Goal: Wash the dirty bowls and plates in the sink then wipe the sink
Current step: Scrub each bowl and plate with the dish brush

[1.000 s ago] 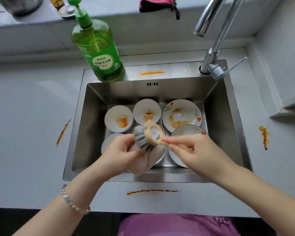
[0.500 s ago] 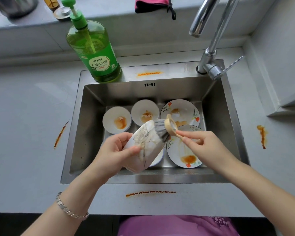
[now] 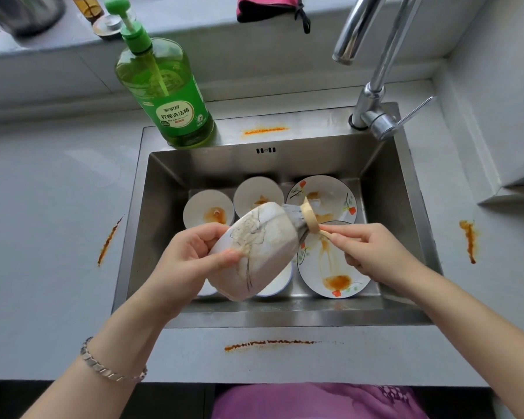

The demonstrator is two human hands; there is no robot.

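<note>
Left hand (image 3: 191,258) gripped a bowl (image 3: 254,252) over the sink (image 3: 400,207); right hand (image 3: 372,252) pinched a brush (image 3: 303,220) against it. Early: plates (image 3: 330,189), bowls (image 3: 208,211) inside stained, sink unwiped.

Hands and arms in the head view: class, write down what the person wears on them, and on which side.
No sleeves and no gloves are worn. A silver metal link bracelet circles the wrist of the left hand. The right hand and its wrist wear nothing; no rings show.

Bright even daylight, soft shadows, wide-angle edge distortion.
</note>
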